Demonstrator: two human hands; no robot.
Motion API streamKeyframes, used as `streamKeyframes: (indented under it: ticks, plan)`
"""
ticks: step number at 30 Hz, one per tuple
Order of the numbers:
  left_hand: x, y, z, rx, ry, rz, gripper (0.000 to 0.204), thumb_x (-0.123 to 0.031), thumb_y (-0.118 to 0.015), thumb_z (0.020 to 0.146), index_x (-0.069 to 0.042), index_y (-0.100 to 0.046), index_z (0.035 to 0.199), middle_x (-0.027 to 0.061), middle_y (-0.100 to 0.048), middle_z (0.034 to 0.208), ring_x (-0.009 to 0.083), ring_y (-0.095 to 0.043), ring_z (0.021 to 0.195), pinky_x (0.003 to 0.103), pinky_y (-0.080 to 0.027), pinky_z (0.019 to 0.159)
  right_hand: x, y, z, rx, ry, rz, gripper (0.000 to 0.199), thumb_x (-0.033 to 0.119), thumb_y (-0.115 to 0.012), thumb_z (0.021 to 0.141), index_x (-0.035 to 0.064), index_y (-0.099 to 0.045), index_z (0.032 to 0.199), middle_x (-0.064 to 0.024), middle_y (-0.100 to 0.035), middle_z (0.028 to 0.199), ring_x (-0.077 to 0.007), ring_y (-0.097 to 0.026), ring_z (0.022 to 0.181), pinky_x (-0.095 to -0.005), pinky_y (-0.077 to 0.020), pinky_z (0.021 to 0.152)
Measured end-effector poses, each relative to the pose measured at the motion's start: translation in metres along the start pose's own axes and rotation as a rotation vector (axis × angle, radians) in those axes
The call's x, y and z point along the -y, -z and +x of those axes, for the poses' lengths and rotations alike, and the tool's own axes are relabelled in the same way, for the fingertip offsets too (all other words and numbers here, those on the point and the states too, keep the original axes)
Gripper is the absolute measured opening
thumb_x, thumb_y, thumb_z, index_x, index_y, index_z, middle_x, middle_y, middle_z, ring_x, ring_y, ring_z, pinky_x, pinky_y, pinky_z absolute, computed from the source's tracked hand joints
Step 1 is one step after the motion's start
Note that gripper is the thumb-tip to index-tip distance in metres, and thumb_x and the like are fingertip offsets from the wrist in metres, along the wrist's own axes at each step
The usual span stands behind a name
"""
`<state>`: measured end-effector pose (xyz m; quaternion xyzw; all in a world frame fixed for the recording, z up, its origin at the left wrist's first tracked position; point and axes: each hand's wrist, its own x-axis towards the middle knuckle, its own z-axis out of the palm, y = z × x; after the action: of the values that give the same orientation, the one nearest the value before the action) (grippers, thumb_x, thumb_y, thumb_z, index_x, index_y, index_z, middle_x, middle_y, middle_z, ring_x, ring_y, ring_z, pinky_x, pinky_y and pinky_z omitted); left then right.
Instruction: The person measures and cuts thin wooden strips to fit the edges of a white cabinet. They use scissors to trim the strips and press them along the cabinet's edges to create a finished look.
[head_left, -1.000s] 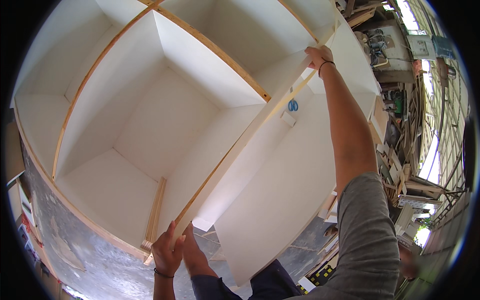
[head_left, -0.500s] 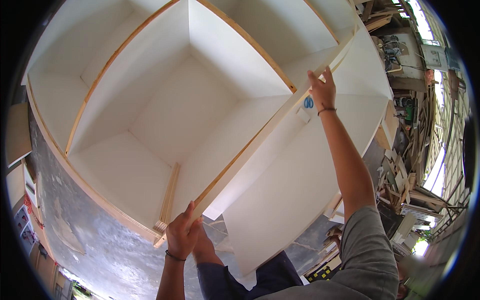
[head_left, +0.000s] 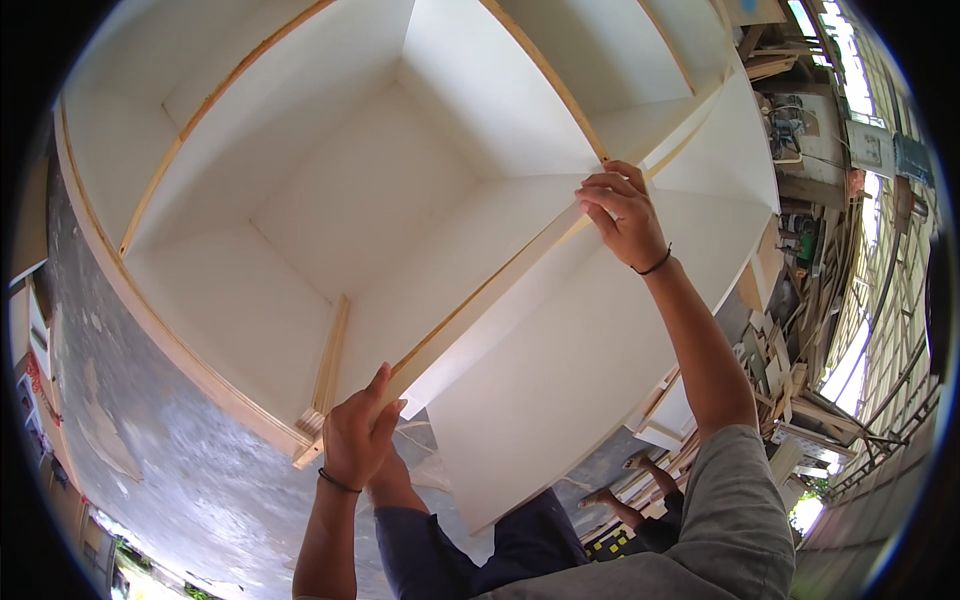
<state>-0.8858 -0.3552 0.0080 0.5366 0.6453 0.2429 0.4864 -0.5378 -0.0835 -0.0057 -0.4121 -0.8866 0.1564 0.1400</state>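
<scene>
A large white cabinet (head_left: 330,200), open toward the camera and divided into compartments, is seen standing on a grey concrete floor (head_left: 170,470). A white panel (head_left: 590,370) with a bare wooden edge is held against the cabinet's front, running on a slant from lower left to upper right.

The left hand (head_left: 358,438) is closed around the panel's lower end, with the thumb raised along the wooden edge and the fingers wrapped behind it; a dark band is worn at the wrist. This end lies just beside the cabinet's lower corner, where a short wooden strip (head_left: 328,355) is fixed upright inside the compartment.

The right hand (head_left: 622,212) is set on the panel's upper end, arm stretched out, its fingers curled over the wooden edge where a cabinet divider meets it. A dark band is worn at this wrist as well. The panel therefore spans between the two hands, its broad white face spreading to the right of and below them.

Stacked timber and boards (head_left: 790,400) are seen along the right, well apart from the hands
</scene>
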Motion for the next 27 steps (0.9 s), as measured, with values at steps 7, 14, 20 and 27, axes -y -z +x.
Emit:
streamKeyframes:
  ticks: [7, 14, 20, 27]
  plan:
    - [-0.002, -0.003, -0.001, -0.02, 0.055, 0.02, 0.044, -0.016, -0.068, 0.086, -0.003, -0.059, 0.128, 0.0189, -0.066, 0.084, 0.0338, -0.066, 0.074, 0.038, -0.052, 0.064, 0.012, 0.0, -0.001, 0.09, -0.02, -0.116, 0.012, 0.008, -0.072, 0.079, 0.0148, -0.071, 0.089, 0.0047, -0.067, 0.096, -0.0244, -0.054, 0.113, -0.0408, -0.0375, 0.095]
    - [0.0, -0.007, -0.001, -0.069, 0.092, 0.01, 0.042, -0.022, -0.068, 0.087, -0.008, -0.061, 0.126, 0.0168, -0.068, 0.085, 0.0348, -0.066, 0.077, 0.039, -0.053, 0.066, 0.07, -0.018, -0.005, 0.271, 0.123, 0.027, 0.014, 0.013, -0.071, 0.081, 0.0151, -0.07, 0.095, 0.0035, -0.064, 0.1, -0.0209, -0.056, 0.109, -0.0497, -0.0336, 0.104]
    - [-0.005, -0.005, -0.001, -0.033, 0.155, 0.052, 0.043, -0.025, -0.067, 0.088, -0.009, -0.06, 0.127, 0.0168, -0.069, 0.089, 0.0349, -0.067, 0.08, 0.04, -0.053, 0.069, 0.08, -0.023, -0.008, 0.286, 0.168, 0.055, 0.016, 0.016, -0.073, 0.082, 0.0139, -0.069, 0.097, 0.0033, -0.063, 0.102, -0.0187, -0.056, 0.107, -0.052, -0.0341, 0.105]
    - [-0.001, -0.007, -0.001, -0.049, 0.149, 0.048, 0.042, -0.026, -0.066, 0.088, -0.01, -0.061, 0.127, 0.018, -0.068, 0.084, 0.0357, -0.066, 0.078, 0.041, -0.052, 0.068, 0.083, -0.027, -0.008, 0.285, 0.216, 0.026, 0.021, 0.017, -0.074, 0.08, 0.0149, -0.068, 0.1, 0.0029, -0.063, 0.102, -0.0185, -0.056, 0.106, -0.0518, -0.0352, 0.104]
